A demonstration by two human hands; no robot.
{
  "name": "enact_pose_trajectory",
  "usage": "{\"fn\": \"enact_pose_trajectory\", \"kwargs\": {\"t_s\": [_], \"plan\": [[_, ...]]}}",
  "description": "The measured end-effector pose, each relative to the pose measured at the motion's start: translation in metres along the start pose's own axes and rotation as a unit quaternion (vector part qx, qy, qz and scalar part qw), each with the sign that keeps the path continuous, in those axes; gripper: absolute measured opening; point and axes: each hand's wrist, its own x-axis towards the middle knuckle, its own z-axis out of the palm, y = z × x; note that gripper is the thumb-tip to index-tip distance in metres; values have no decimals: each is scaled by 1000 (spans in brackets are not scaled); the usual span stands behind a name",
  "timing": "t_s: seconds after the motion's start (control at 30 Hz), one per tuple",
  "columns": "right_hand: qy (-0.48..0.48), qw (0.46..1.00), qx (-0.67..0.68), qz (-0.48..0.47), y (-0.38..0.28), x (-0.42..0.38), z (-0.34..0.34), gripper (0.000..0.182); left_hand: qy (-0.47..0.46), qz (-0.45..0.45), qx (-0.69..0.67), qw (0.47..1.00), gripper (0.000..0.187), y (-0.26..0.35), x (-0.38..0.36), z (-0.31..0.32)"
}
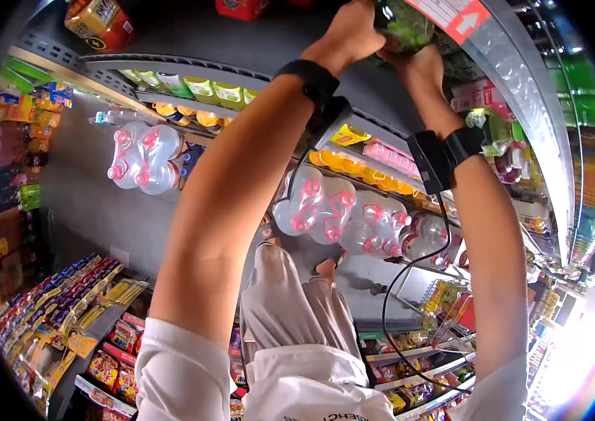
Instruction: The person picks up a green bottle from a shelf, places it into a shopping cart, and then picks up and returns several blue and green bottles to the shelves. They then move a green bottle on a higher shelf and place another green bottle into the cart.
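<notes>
At the upper shelf, my left hand [358, 31] is closed against the left side of a green bottle [405, 29]. My right hand [420, 69] grips the same bottle from below, its fingers partly hidden behind it. The bottle looks dark green and see-through; the frame's top edge and a price strip [455, 17] cut off part of it. Under both hands lies the dark shelf board [241, 42]. Each wrist wears a black strap, and a black cable hangs from the right one.
Lower shelves hold green-capped drinks [199, 88] and orange-capped bottles [353, 165]. Large clear water bottles with pink caps [343, 210] stand on the floor near my feet. Snack racks [65, 309] are behind me. An orange-brown drink bottle [98, 24] sits at the shelf's far left.
</notes>
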Motion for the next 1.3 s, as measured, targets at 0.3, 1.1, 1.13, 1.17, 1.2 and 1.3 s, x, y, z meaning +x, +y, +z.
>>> {"fn": "enact_pose_trajectory", "kwargs": {"t_s": [0.3, 1.1, 1.13, 1.17, 1.2, 1.3], "plan": [[111, 993, -24, 17, 20, 19, 19, 62, -139, -62, -478, 865, 27, -57, 26, 37], [386, 872, 130, 272, 17, -142, -55, 61, 2, 30, 92, 995, 43, -95, 12, 35], [383, 872, 133, 275, 27, -140, -57, 61, 0, 27, 96, 995, 43, -89, 11, 31], [316, 893, 187, 260, 38, -136, -65, 59, -30, 32, 114, 992, 42, -84, 9, 29], [251, 907, 241, 239, 48, -134, -67, 56, -59, 41, 133, 988, 41, -80, 10, 26], [256, 875, 215, 351, 45, -134, -72, 50, -74, 59, 144, 985, 42, -68, 5, 24]]}}
